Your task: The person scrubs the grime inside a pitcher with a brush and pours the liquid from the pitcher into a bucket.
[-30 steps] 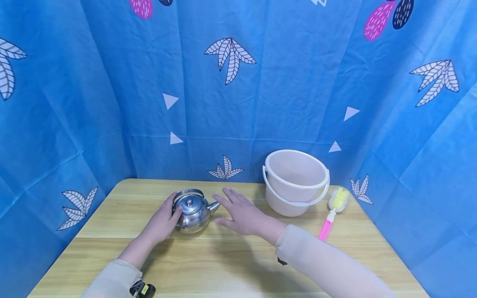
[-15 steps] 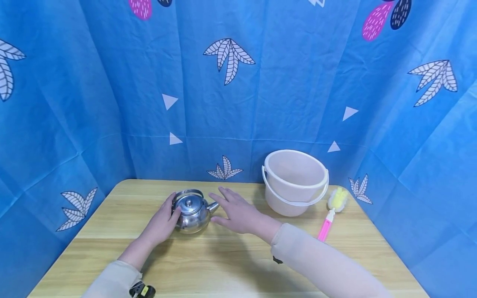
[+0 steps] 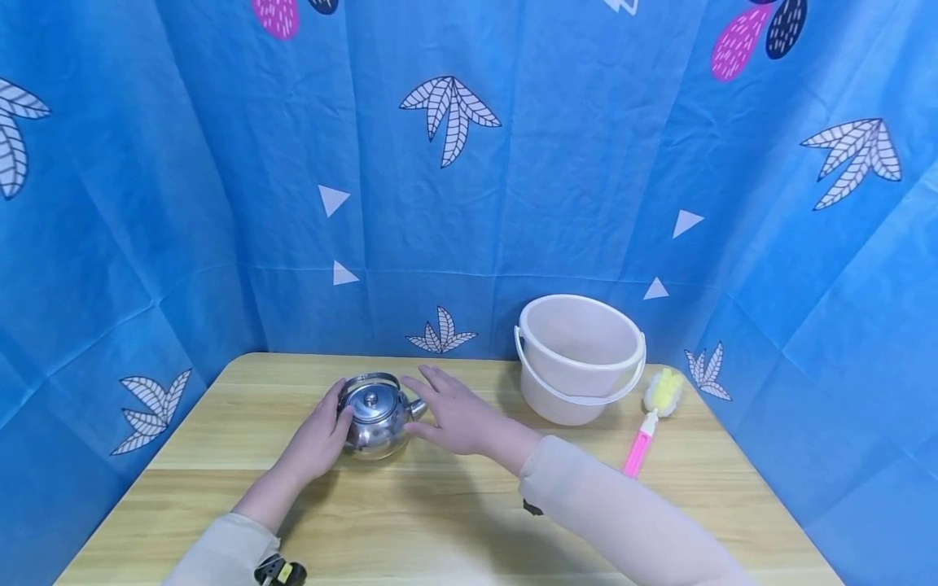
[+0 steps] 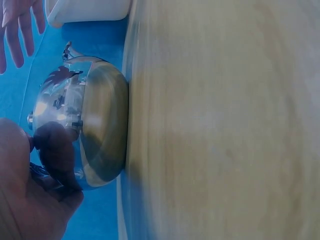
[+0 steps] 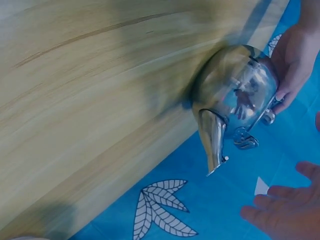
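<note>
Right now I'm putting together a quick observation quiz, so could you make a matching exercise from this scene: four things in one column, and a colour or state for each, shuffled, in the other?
Column one:
1. kettle
2. bucket
3. brush
4. right hand

Column two:
A. pink handle and yellowish head
B. fingers extended, holding nothing
C. silver metal, gripped by the left hand
D. white all over, standing upright

Right pairs:
1-C
2-D
3-A
4-B
</note>
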`<state>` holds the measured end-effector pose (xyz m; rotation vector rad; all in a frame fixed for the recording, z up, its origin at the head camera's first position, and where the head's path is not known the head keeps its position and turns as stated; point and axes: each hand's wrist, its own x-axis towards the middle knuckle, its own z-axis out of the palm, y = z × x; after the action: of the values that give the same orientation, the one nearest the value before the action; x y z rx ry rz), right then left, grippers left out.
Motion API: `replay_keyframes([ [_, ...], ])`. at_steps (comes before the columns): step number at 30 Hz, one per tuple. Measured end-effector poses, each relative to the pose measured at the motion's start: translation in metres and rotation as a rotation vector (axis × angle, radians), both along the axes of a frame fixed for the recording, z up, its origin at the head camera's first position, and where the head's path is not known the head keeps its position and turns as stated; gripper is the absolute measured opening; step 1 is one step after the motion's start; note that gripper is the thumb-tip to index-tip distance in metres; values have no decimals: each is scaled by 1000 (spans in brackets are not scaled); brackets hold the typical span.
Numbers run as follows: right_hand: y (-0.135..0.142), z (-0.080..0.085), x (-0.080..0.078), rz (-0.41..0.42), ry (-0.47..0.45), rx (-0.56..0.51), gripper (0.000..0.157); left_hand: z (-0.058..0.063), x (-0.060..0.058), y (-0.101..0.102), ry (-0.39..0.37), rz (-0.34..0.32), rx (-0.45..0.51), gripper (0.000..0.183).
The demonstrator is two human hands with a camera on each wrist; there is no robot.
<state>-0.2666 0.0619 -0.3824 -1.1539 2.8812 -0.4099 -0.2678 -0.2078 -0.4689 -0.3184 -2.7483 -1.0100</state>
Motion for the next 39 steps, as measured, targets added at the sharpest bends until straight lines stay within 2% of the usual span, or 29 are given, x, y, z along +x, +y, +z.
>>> replay_keyframes([
  [10,-11,2,-4,-9,-32,-55,70,1,0,0,-7,-7,-7,60],
  [27,-36,2,-15,-46,38,-31,60,-2,-1,-2,-20,-6,-10,59],
  [39,-51,0,-21,-41,73,-16,56,-2,-1,-1,-40,-13,-16,61],
])
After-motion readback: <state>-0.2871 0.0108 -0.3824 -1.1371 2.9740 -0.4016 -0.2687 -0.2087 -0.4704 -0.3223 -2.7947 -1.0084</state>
